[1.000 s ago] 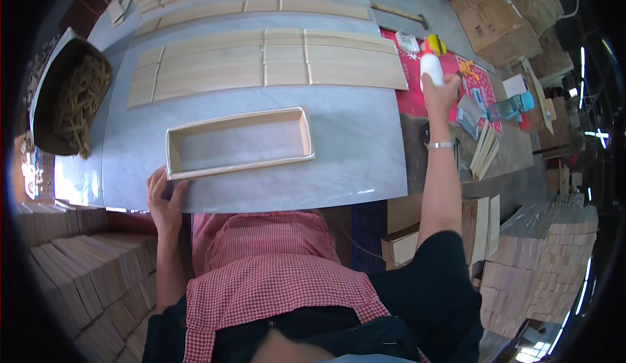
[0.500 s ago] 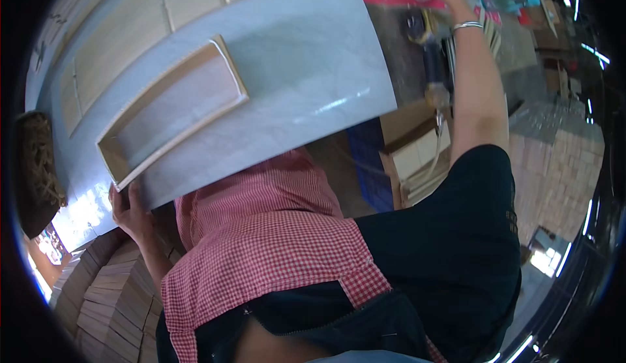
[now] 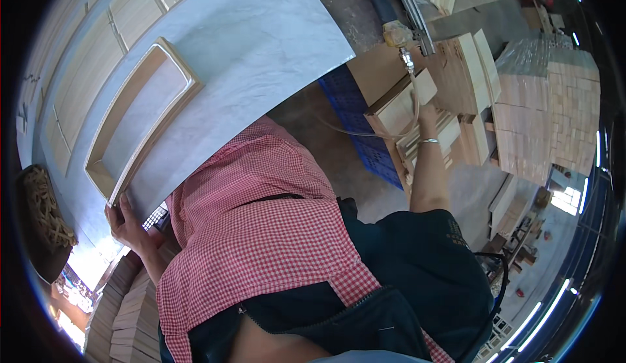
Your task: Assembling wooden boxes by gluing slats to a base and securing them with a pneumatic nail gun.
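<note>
A shallow rectangular frame of pale wood [image 3: 140, 157] lies on the grey-white marbled tabletop [image 3: 261, 43], its inside showing the table surface. My left hand [image 3: 128, 225] is closed on its near left corner, at the table's edge. My right arm reaches out to the right, away from the table. The right hand [image 3: 427, 119] is down among thin wooden boards [image 3: 435, 135] standing in a carton, right against a small pale board [image 3: 424, 88]. Its fingers are mostly hidden, so I cannot make out whether it grips that board.
A nail gun [image 3: 385, 11] with a clear air hose [image 3: 416, 102] lies on the side bench. Flat wooden panels [image 3: 85, 82] cover the table's far left. A blue crate [image 3: 365, 138] stands beside the carton. Wrapped wood stacks [image 3: 548, 102] rise at right; a dark basket [image 3: 45, 213] sits at left.
My right hand has come back from the pink material at the far bench to the boards in the carton. The view has shifted right; my left hand keeps the frame's corner.
</note>
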### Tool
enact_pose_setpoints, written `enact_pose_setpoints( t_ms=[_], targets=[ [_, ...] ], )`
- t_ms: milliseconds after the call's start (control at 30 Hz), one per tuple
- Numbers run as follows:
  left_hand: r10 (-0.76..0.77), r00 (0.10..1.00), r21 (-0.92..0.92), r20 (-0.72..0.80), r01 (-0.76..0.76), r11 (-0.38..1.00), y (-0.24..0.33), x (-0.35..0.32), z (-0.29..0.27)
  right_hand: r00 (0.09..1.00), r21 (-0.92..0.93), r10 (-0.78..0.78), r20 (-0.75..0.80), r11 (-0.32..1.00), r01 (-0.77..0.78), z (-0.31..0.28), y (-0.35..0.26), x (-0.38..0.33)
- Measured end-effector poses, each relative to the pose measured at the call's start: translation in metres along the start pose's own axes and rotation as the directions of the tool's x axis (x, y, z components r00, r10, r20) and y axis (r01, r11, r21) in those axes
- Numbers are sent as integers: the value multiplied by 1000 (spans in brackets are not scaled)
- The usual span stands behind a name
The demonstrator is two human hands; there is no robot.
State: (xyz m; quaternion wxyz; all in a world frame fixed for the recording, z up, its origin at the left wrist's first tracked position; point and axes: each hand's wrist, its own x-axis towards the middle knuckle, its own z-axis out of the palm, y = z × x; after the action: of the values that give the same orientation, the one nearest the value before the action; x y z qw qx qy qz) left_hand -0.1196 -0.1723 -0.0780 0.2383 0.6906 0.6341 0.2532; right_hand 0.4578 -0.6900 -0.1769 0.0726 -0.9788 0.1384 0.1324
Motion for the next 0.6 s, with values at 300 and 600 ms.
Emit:
enact_pose_setpoints(
  t_ms=[300, 600],
  targets=[
    [40, 998, -27, -41, -41, 999, 12, 1, 12, 982, 148, 175, -76, 976, -162, 50, -4, -21],
    [111, 993, -60, -48, -114, 992, -3, 3, 10, 783, 342, -87, -616, 866, 365, -63, -25, -59]
  ],
)
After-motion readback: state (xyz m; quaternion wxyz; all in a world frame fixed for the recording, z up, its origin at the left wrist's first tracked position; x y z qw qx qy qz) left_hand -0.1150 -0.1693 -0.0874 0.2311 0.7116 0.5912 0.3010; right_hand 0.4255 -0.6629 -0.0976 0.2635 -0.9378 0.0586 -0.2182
